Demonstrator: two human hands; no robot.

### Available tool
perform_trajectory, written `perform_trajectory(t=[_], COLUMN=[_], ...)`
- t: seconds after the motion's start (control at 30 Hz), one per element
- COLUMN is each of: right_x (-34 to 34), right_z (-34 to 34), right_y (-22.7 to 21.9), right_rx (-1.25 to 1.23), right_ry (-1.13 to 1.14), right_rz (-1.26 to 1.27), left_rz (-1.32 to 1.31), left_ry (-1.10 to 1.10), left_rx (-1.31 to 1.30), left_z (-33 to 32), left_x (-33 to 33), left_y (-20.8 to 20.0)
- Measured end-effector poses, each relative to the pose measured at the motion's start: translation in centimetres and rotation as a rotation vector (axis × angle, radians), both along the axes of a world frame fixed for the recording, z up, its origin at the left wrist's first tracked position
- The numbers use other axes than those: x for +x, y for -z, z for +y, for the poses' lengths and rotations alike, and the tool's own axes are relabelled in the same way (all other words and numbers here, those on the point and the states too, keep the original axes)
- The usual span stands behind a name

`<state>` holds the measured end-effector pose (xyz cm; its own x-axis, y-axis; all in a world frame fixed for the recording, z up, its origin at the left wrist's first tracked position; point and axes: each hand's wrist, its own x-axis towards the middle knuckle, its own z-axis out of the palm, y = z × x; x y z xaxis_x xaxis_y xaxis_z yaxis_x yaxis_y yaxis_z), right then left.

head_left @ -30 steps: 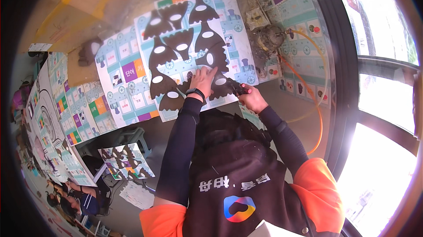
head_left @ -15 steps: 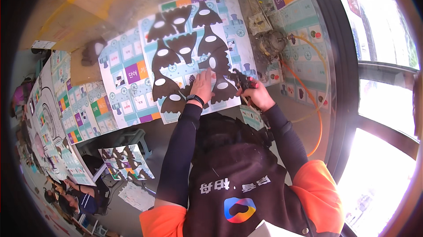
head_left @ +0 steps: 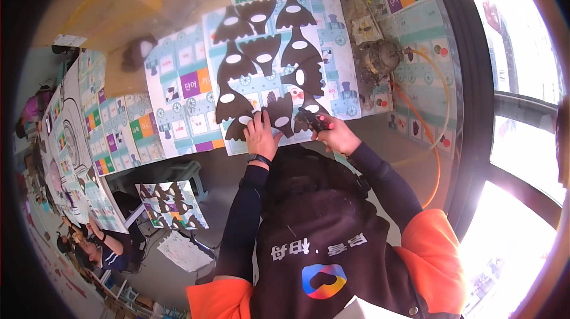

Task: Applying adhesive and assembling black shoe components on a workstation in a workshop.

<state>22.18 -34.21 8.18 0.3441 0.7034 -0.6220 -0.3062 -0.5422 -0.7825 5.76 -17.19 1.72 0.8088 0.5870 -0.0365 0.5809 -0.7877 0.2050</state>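
Observation:
In my right hand (head_left: 339, 136) is a dark spray gun (head_left: 313, 121) with red parts, its front over the lower right part of a printed sheet (head_left: 237, 148). My fingers are wrapped round its grip. Several dark brown cut-out pieces with wavy edges and white ovals lie on that sheet. Stretched out, the fingers of my left hand (head_left: 260, 138) rest at the sheet's near edge. They touch the near middle cut-out (head_left: 278, 111) and lie beside the near left one (head_left: 238, 129). My left palm is turned down, so its underside is hidden.
An orange hose (head_left: 438, 170) and a yellowish one (head_left: 446, 90) curve down on the right, near a grimy round metal pot (head_left: 380, 56). More printed sheets (head_left: 178, 105) cover the table leftward. A stool (head_left: 193, 176) and a seated co-worker (head_left: 110, 245) are at lower left.
My left hand has moved left and nearer to me, uncovering the near middle cut-out. The spray gun has shifted slightly left over the sheet. The whole view has moved a little.

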Motion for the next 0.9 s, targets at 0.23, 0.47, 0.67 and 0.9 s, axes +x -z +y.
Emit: perform_trajectory(t=[0.23,0.47,0.67,0.9], right_x=[-1.9,-3.5,-3.5,-2.9], right_z=[2.2,3.5,4.6,3.0], right_y=[1.1,3.0,2.3,2.0], right_rx=[-0.035,-0.059,-0.112,-0.132], right_ry=[-0.075,-0.133,-0.194,-0.232], right_rz=[-0.120,-0.379,-0.316,-0.328], left_rz=[-0.069,-0.155,-0.168,-0.169], left_ry=[0.147,0.201,0.197,0.180], left_rx=[0.027,-0.047,-0.031,-0.028], left_z=[2.8,4.0,3.8,3.7], left_x=[-0.3,-1.7,-1.7,-1.8], left_y=[0.0,2.2,2.8,2.8])
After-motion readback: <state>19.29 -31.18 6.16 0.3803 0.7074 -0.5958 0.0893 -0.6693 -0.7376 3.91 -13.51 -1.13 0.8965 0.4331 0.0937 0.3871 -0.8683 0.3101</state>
